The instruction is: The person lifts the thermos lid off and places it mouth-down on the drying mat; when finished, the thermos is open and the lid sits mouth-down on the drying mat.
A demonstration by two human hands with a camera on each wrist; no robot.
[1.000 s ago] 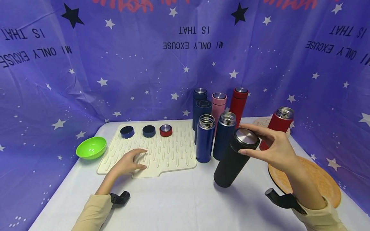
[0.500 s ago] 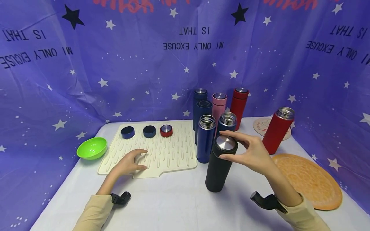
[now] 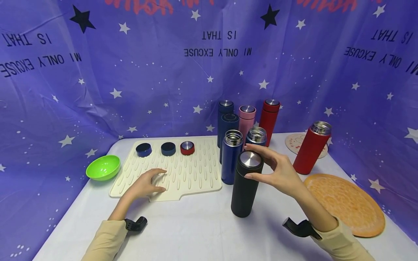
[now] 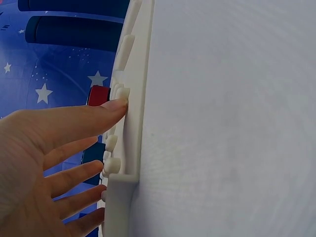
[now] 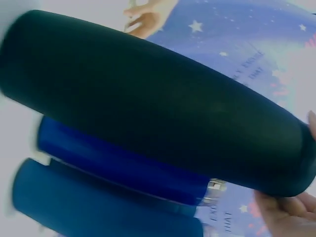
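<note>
A black thermos flask (image 3: pixel 245 192) with a steel-topped lid stands nearly upright in front of the other flasks. My right hand (image 3: pixel 279 173) grips it around the lid, thumb on the near side and fingers behind. In the right wrist view the black flask fills the middle, with blue flasks beside it. My left hand (image 3: pixel 145 184) rests on the cream drying mat (image 3: pixel 196 185), fingers relaxed and parted, holding nothing. Beyond it on the mat lie a blue lid (image 3: pixel 143 150), a dark blue lid (image 3: pixel 168 149) and a red lid (image 3: pixel 187 148).
Two lidless blue flasks, one shiny (image 3: pixel 231 163), stand just behind the black one. Farther back are lidded blue, pink (image 3: pixel 247 121) and red (image 3: pixel 269 119) flasks. A lidless red flask (image 3: pixel 308 152), a round orange mat (image 3: pixel 346 204) and a green bowl (image 3: pixel 103 168) lie around.
My right hand has carried the black flask leftward and brought it closer to upright, now in front of the blue flasks. The left hand has stayed put on the mat.
</note>
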